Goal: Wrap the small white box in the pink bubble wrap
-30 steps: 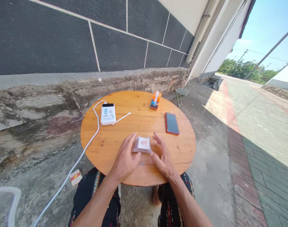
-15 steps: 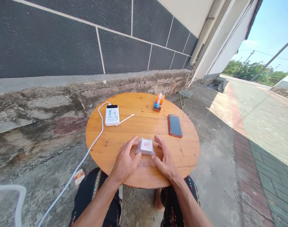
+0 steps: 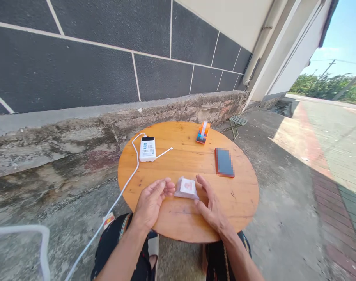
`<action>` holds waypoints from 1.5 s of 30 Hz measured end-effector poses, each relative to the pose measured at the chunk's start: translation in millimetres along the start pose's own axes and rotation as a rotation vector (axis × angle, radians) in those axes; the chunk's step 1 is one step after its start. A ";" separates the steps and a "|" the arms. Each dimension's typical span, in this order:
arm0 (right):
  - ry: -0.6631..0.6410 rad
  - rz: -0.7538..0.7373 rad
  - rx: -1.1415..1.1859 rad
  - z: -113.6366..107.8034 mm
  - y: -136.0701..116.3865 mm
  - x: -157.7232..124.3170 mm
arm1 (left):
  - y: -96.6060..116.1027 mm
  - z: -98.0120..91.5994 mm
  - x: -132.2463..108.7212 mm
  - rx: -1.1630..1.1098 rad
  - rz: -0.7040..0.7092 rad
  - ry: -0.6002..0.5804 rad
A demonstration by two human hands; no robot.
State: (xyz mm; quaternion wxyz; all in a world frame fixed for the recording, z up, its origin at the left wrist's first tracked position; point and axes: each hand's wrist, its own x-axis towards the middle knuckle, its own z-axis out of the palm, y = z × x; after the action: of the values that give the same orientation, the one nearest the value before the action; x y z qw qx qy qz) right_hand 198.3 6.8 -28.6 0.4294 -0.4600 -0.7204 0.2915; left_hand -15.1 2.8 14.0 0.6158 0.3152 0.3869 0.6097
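Note:
A small white box with a reddish print, wrapped in clear plastic [image 3: 187,186], lies near the front middle of the round wooden table [image 3: 183,222]. Just left of it, my left hand [image 3: 154,197] is turned partly palm up, its fingers curled in and the thumb against them; nothing shows in it. My right hand [image 3: 209,205] rests at the box's right side with fingers stretched and thumb apart, holding nothing. Its thumb tip is close to the wrapping's right corner; whether they touch, I cannot tell.
A white power bank [image 3: 147,150] with white cables [image 3: 121,193] lies at the table's left. An orange tape dispenser [image 3: 203,132] stands at the back, and a phone [image 3: 224,162] lies at the right. Beyond are a folding stool [image 3: 236,123] and a dark tiled wall [image 3: 101,74].
My left hand has drawn away from the wrapped box, rolled palm upward and curled its fingers. My right hand keeps its open shape beside the box. The whole view has shifted slightly.

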 end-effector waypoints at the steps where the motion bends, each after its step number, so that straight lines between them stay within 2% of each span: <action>1: 0.009 0.010 0.020 -0.9 -0.8 0.2 | 5.5 1.9 -0.2 -0.006 0.008 0.013; 4: 0.048 0.055 0.072 -2.5 -4.6 1.4 | 24.3 12.1 2.3 0.120 0.101 -0.005; 7: 0.147 0.071 0.083 -2.2 -7.1 2.5 | 35.7 23.6 10.9 0.305 0.235 -0.027; 10: 0.278 0.002 0.033 -2.3 -8.0 3.6 | 28.6 27.8 20.3 0.513 0.323 -0.043; 12: 0.299 -0.055 -0.011 -4.7 -9.9 5.6 | 16.8 25.0 23.3 0.640 0.331 -0.115; 16: 0.172 -0.142 -0.140 -14.1 -20.4 18.5 | -0.8 16.0 23.7 0.776 0.299 -0.228; 21: 0.014 -0.257 -0.394 -20.0 -34.4 40.4 | 1.2 12.6 26.8 0.892 0.315 -0.217; 31: -0.104 -0.408 -0.729 -15.5 -51.7 54.6 | -8.9 10.6 33.5 1.019 0.345 -0.312; 35: -0.105 -0.373 -0.701 -13.8 -53.1 58.3 | -9.8 13.9 34.0 1.006 0.348 -0.327; 39: -0.034 -0.310 -0.616 -16.8 -52.0 65.9 | -10.0 14.2 30.3 0.987 0.368 -0.342; 45: -0.016 -0.224 -0.537 -20.3 -52.4 74.4 | -17.7 14.0 28.7 1.002 0.463 -0.287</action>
State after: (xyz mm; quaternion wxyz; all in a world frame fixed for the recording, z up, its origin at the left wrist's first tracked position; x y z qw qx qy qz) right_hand 179.2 54.0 49.6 0.3160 -0.4723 -0.8216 0.0449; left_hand 4.6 31.6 3.2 0.2879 0.7249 0.4622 0.4218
